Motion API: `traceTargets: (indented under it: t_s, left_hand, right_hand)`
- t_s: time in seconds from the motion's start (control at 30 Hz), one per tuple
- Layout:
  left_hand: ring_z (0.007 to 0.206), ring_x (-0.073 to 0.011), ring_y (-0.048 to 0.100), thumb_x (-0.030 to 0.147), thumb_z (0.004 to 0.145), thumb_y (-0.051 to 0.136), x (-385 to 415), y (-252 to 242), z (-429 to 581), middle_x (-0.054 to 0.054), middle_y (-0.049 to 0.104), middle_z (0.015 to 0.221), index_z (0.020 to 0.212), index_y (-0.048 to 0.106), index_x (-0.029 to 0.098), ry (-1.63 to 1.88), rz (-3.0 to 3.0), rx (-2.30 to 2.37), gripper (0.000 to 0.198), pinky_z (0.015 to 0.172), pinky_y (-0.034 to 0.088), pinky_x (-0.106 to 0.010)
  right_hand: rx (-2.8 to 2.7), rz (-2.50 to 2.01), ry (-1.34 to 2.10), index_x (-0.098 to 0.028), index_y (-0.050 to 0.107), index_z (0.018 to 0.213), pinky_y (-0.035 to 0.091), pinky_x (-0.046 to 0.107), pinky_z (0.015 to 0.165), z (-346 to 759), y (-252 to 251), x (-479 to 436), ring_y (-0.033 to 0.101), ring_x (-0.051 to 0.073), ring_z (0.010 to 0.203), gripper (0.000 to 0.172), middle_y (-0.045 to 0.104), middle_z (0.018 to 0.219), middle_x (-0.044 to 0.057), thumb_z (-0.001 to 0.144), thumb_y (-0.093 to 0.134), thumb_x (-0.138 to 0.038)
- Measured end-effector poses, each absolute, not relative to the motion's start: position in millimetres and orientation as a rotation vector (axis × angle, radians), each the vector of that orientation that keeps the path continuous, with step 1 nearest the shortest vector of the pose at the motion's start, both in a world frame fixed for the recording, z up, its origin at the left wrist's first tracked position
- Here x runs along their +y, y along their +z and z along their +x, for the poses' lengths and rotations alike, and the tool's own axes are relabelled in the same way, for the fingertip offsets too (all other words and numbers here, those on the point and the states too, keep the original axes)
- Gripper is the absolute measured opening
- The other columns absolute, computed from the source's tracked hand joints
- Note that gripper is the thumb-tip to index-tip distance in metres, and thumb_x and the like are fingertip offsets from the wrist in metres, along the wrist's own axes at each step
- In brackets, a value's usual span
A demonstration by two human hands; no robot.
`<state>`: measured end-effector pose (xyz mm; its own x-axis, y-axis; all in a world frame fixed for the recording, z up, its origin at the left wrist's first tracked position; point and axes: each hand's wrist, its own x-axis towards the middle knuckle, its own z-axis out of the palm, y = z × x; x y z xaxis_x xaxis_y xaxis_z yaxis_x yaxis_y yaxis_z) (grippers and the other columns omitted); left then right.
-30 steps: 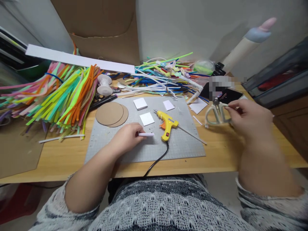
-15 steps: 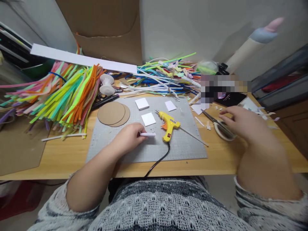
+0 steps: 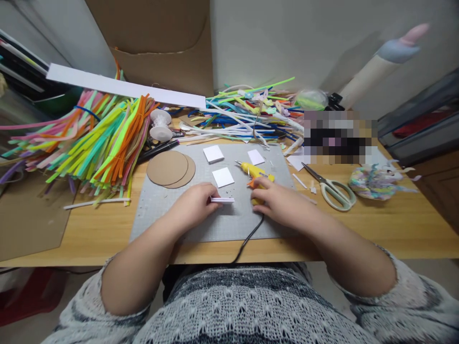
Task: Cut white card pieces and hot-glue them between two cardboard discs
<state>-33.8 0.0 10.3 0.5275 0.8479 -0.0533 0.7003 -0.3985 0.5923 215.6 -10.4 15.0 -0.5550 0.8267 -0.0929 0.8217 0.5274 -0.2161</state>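
My left hand (image 3: 196, 204) pinches a thin stack of white foam board pieces (image 3: 225, 200) edge-on, low over the grey cutting mat (image 3: 158, 220). Fingers of my right hand (image 3: 278, 200) are wrapped round the handle of a yellow glue gun (image 3: 251, 169), whose nozzle points away to the left. Its black cord (image 3: 247, 240) runs off the front edge of the table. Beyond my left hand lie a white square (image 3: 223, 177) and a thicker white square block (image 3: 213, 154). Two overlapping cardboard discs (image 3: 167, 168) rest on the mat's left side.
Scissors (image 3: 335, 192) and a pastel scrunchie-like bundle (image 3: 375, 181) lie on the right. Colourful pipe cleaners (image 3: 103, 143) are heaped at left, with more at the back (image 3: 247, 112). A white spool (image 3: 160, 125) and a long white strip (image 3: 125, 87) sit behind the mat.
My right hand has moved left from beside the scissors and taken hold of the glue gun, turning it slightly. My left hand still holds the white pieces in about the same place.
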Motion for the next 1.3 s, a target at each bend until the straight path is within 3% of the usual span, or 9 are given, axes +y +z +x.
traceTargets:
  t_s: [0.13, 0.3, 0.47, 0.83, 0.93, 1.07, 1.13, 1.2, 1.3]
  left_hand:
    - [0.072, -0.0165, 0.054, 0.024, 0.08, 0.059, 0, 10, -33, -0.003, 0.061, 0.078, 0.075, 0.06, 0.018, 0.354, 2.213, 1.249, 0.008, 0.064, 0.039, -0.029]
    - [0.072, -0.0153, 0.055, 0.019, 0.078, 0.059, 0, 6, -29, -0.002, 0.061, 0.078, 0.077, 0.061, 0.017, 0.382, 2.188, 1.247, 0.003, 0.064, 0.038, -0.027]
    - [0.072, -0.0163, 0.055, 0.017, 0.077, 0.057, -1, 1, -24, -0.002, 0.062, 0.076, 0.073, 0.061, 0.017, 0.34, 2.171, 1.323, 0.005, 0.064, 0.038, -0.027]
    - [0.069, -0.0162, 0.053, 0.02, 0.077, 0.056, -1, -5, -21, -0.003, 0.061, 0.072, 0.067, 0.06, 0.017, 0.352, 2.178, 1.337, 0.012, 0.063, 0.036, -0.027]
    - [0.072, -0.0155, 0.054, 0.024, 0.076, 0.061, 0, 0, -25, -0.002, 0.062, 0.079, 0.084, 0.062, 0.018, 0.425, 2.047, 1.28, 0.01, 0.065, 0.038, -0.027]
    - [0.062, -0.0125, 0.051, 0.029, 0.077, 0.061, 1, 9, -32, 0.002, 0.057, 0.07, 0.094, 0.057, 0.018, 0.484, 1.791, 1.256, 0.02, 0.058, 0.038, -0.025]
    - [0.059, -0.0116, 0.051, 0.029, 0.077, 0.061, 2, 10, -32, 0.002, 0.056, 0.067, 0.09, 0.057, 0.018, 0.447, 1.717, 1.269, 0.017, 0.055, 0.037, -0.024]
    - [0.056, -0.0109, 0.051, 0.028, 0.077, 0.061, 1, 8, -29, 0.002, 0.057, 0.065, 0.085, 0.057, 0.018, 0.395, 1.677, 1.302, 0.013, 0.054, 0.037, -0.024]
    - [0.053, -0.0107, 0.052, 0.028, 0.079, 0.058, 1, 2, -24, 0.002, 0.059, 0.064, 0.084, 0.055, 0.019, 0.359, 1.63, 1.331, 0.011, 0.053, 0.038, -0.024]
  right_hand:
    - [-2.601, -1.557, 0.308, -0.021, 0.066, 0.089, 0.048, 0.035, 0.066, 222, 24, -5, 0.063, 0.021, 0.081, 0.016, 0.059, 0.114, 0.009, 0.075, 0.07, -0.027]
    - [-2.396, -1.262, 0.752, -0.017, 0.061, 0.111, 0.047, 0.032, 0.075, 186, 13, -12, 0.06, 0.019, 0.085, 0.034, 0.065, 0.099, 0.01, 0.079, 0.068, -0.022]
    - [-2.279, -1.236, 0.865, -0.017, 0.065, 0.089, 0.042, 0.028, 0.071, 161, -12, -11, 0.058, 0.016, 0.079, 0.012, 0.065, 0.083, 0.004, 0.08, 0.06, -0.011]
    - [-2.185, -1.239, 0.781, -0.016, 0.065, 0.078, 0.037, 0.025, 0.064, 159, -25, -11, 0.053, 0.013, 0.07, 0.011, 0.061, 0.073, 0.001, 0.075, 0.059, -0.007]
    - [-2.201, -1.245, 0.832, -0.017, 0.065, 0.083, 0.037, 0.025, 0.064, 162, -21, -9, 0.053, 0.014, 0.069, 0.007, 0.062, 0.075, 0.002, 0.078, 0.061, -0.014]
    - [-2.156, -1.16, 0.914, -0.018, 0.061, 0.112, 0.039, 0.026, 0.062, 183, -2, -4, 0.054, 0.014, 0.07, 0.034, 0.064, 0.097, 0.007, 0.081, 0.063, -0.034]
    - [-2.09, -1.324, 0.764, -0.017, 0.065, 0.097, 0.037, 0.027, 0.06, 202, 12, 0, 0.053, 0.015, 0.067, 0.03, 0.064, 0.084, 0.006, 0.086, 0.054, -0.043]
    - [-2.033, -1.742, 0.561, -0.017, 0.064, 0.067, 0.031, 0.027, 0.055, 221, 23, 7, 0.047, 0.014, 0.057, 0.047, 0.056, 0.06, 0.003, 0.088, 0.043, -0.053]
    - [-2.055, -2.299, 0.604, -0.018, 0.059, 0.053, 0.025, 0.028, 0.05, 238, 29, 14, 0.045, 0.015, 0.049, 0.062, 0.052, 0.05, 0.004, 0.082, 0.038, -0.069]
